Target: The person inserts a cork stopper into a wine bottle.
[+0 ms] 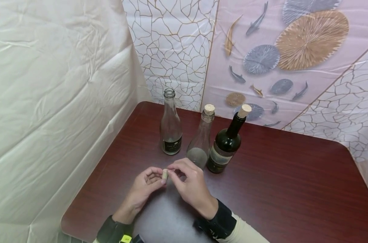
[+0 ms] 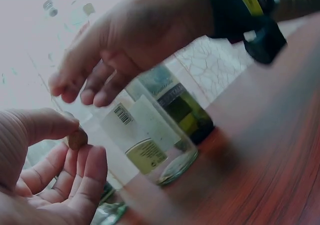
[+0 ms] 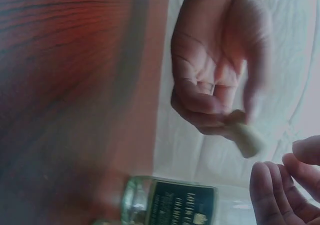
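Between thumb and fingers my left hand [image 1: 138,192] pinches a small cork [image 1: 165,174], whose end [image 2: 77,139] shows in the left wrist view. My right hand [image 1: 193,185] is beside it with loosely bent fingers; in the right wrist view a small gap separates these fingertips [image 3: 262,177] from the cork [image 3: 246,139]. Beyond the hands stands an uncorked clear bottle [image 1: 170,125] with a dark label. To its right are a clear bottle [image 1: 203,133] topped by a cork [image 1: 209,109], and a dark green bottle [image 1: 227,139] with another cork [image 1: 244,110] in its mouth.
Everything stands on a dark red-brown wooden table [image 1: 293,175] with rounded corners. A pale fabric sheet [image 1: 65,101] hangs along the left side. Behind the table is a patterned cloth [image 1: 171,44]. My right forearm partly covers the table front.
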`<act>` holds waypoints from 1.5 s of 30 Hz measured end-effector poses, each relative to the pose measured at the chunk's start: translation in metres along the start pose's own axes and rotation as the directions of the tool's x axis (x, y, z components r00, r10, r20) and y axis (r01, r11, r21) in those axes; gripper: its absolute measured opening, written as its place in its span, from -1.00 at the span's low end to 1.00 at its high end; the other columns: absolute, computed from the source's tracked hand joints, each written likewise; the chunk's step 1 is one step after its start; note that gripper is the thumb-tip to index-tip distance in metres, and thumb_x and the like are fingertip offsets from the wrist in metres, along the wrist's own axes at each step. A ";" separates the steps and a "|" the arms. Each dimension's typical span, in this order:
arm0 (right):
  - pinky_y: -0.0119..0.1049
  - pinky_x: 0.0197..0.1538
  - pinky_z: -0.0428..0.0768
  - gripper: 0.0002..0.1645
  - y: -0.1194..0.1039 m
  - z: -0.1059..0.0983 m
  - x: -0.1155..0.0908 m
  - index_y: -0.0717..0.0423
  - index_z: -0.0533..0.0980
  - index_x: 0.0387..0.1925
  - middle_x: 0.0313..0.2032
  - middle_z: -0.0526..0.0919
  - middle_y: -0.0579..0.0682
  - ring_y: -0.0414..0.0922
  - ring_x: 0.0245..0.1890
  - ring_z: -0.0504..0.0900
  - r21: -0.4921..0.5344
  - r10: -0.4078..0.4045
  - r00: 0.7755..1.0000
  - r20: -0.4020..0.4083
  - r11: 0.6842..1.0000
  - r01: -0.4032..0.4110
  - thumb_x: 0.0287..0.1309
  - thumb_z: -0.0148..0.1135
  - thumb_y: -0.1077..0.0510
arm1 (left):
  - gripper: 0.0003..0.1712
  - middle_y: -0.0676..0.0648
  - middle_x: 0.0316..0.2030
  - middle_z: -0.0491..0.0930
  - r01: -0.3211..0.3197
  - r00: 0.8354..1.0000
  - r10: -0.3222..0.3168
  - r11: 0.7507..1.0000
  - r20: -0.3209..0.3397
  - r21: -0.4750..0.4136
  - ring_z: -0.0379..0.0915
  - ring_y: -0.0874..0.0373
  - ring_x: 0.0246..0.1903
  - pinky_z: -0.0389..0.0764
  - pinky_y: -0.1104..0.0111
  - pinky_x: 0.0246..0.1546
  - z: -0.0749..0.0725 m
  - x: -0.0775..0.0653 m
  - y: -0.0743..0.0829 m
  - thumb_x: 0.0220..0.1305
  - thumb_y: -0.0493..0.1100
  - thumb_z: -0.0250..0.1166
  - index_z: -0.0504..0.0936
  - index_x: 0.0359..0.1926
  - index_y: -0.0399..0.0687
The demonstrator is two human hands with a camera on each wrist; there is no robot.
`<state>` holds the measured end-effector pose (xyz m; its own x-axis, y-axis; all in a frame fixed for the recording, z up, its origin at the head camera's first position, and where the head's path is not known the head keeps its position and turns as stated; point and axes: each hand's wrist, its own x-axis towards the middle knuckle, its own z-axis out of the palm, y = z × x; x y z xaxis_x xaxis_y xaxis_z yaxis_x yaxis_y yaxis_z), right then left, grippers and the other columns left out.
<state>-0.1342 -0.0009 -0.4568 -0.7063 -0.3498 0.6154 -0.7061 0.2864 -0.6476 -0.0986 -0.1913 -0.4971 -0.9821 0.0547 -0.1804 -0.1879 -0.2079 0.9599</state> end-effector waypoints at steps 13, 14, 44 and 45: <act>-0.37 -0.19 0.78 -0.66 -0.014 -0.024 -0.003 0.10 0.68 -0.03 -0.13 0.72 0.08 -0.08 -0.21 0.77 0.165 0.166 0.985 0.053 0.971 -0.173 0.15 0.55 0.26 | -0.60 -0.03 -0.14 0.66 -0.539 0.751 0.654 0.525 0.093 0.658 0.68 0.13 -0.18 0.71 0.47 -0.08 0.012 -0.004 0.019 0.09 -0.48 0.51 0.67 -0.07 -0.12; -0.36 -0.18 0.78 -0.63 -0.015 -0.024 -0.003 0.10 0.67 0.00 -0.12 0.72 0.07 -0.06 -0.19 0.77 0.175 0.186 0.980 0.065 0.965 -0.194 0.14 0.55 0.26 | -0.59 0.00 -0.14 0.66 -0.545 0.724 0.680 0.463 0.113 0.699 0.67 0.16 -0.17 0.69 0.48 -0.07 0.014 -0.004 0.021 0.08 -0.47 0.53 0.67 -0.07 -0.09; -0.36 -0.20 0.78 -0.83 -0.013 -0.024 -0.013 0.11 0.72 -0.12 -0.14 0.75 0.03 -0.22 -0.18 0.75 0.255 0.240 0.971 0.008 0.938 -0.234 0.25 0.47 0.26 | -0.57 -0.04 -0.13 0.66 -0.653 0.548 0.785 0.185 0.289 0.735 0.60 0.10 -0.09 0.58 0.46 0.06 0.029 -0.009 0.036 -0.02 -0.42 0.60 0.69 -0.11 -0.11; -0.36 -0.21 0.78 -0.83 -0.013 -0.025 -0.013 0.11 0.72 -0.12 -0.14 0.75 0.03 -0.22 -0.18 0.75 0.254 0.240 0.971 0.003 0.939 -0.233 0.25 0.47 0.26 | -0.57 -0.04 -0.13 0.66 -0.658 0.547 0.785 0.189 0.291 0.729 0.60 0.09 -0.09 0.57 0.48 0.08 0.028 -0.009 0.036 -0.04 -0.41 0.61 0.69 -0.11 -0.12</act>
<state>-0.1172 0.0220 -0.4451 -0.8548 -0.2739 0.4409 -0.4858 0.1232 -0.8653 -0.0962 -0.1717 -0.4545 -0.6805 0.1508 0.7171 0.6217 0.6367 0.4561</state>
